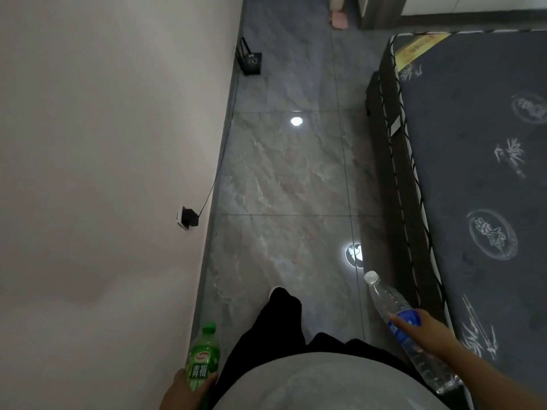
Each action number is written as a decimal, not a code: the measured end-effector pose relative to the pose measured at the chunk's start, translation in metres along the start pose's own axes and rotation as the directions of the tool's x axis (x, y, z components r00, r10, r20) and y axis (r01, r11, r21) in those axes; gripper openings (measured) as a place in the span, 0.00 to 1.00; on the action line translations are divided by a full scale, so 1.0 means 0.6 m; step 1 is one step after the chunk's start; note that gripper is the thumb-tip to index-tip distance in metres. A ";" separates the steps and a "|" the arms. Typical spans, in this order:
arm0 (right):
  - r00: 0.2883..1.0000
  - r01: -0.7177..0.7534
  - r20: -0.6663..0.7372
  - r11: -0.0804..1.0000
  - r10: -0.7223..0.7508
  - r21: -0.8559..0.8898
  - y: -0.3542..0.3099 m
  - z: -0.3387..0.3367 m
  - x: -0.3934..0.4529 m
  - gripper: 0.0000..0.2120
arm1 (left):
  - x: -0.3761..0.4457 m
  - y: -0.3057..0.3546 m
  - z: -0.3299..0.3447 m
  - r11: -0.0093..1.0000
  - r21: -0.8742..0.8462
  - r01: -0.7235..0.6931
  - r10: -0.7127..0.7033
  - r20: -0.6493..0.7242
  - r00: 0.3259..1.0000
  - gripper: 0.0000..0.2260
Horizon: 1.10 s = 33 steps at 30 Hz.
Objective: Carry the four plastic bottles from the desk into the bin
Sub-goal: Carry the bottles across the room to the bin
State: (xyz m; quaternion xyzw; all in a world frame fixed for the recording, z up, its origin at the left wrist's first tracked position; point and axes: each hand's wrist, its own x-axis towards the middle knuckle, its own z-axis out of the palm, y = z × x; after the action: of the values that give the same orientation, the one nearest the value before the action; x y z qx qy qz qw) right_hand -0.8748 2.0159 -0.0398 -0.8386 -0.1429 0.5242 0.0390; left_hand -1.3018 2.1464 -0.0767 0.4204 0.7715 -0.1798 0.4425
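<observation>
Nearest us, our left hand [189, 389] curled round a green bottle [204, 356], cap up, while our right hand [426, 332] gripped a clear bottle [393, 309] at its blue label, neck tilted forward. Neither bin nor desk showed, so we judged ourselves mid-carry. Thin ribbed plastic dents easily; firm mid-body holds suited walking the glossy marbled floor [290, 179] between a plain wall [103, 143] and a quilted patterned mattress [473, 143].
</observation>
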 end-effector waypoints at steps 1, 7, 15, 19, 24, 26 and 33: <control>1.000 -0.023 0.013 1.000 0.023 0.012 -0.014 -0.006 0.006 0.32 | 0.015 0.028 -0.018 1.000 0.017 -0.021 0.021 0.002 1.000 0.30; 0.979 -0.203 0.046 0.972 0.199 0.115 -0.068 -0.049 0.037 0.32 | 0.062 0.221 -0.132 0.971 0.095 -0.218 0.212 0.073 0.975 0.36; 0.964 -0.264 0.042 0.945 0.261 0.192 -0.159 -0.139 0.141 0.31 | 0.127 0.490 -0.186 0.934 0.110 -0.340 0.338 0.038 0.940 0.32; 0.978 -0.206 0.014 0.959 0.207 0.192 -0.242 -0.221 0.197 0.28 | 0.144 0.578 -0.195 0.952 0.093 -0.291 0.291 0.014 0.957 0.32; 0.991 -0.080 -0.090 0.981 0.097 0.179 -0.366 -0.333 0.269 0.28 | 0.172 0.658 -0.207 0.970 0.107 -0.216 0.214 0.033 0.976 0.31; 0.994 -0.050 -0.090 0.982 0.067 0.181 -0.417 -0.368 0.296 0.28 | 0.188 0.692 -0.216 0.978 0.118 -0.172 0.170 0.024 0.985 0.30; 0.995 -0.082 -0.042 0.983 0.090 0.164 -0.543 -0.445 0.388 0.31 | 0.274 0.879 -0.261 0.978 0.206 -0.042 0.046 -0.016 0.999 0.30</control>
State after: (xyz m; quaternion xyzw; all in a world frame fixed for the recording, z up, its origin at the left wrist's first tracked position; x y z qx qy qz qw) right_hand -0.6064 2.4151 -0.0525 -0.8507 -0.0623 0.5145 0.0879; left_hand -1.0012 2.6354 -0.0784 0.4827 0.7438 -0.2443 0.3926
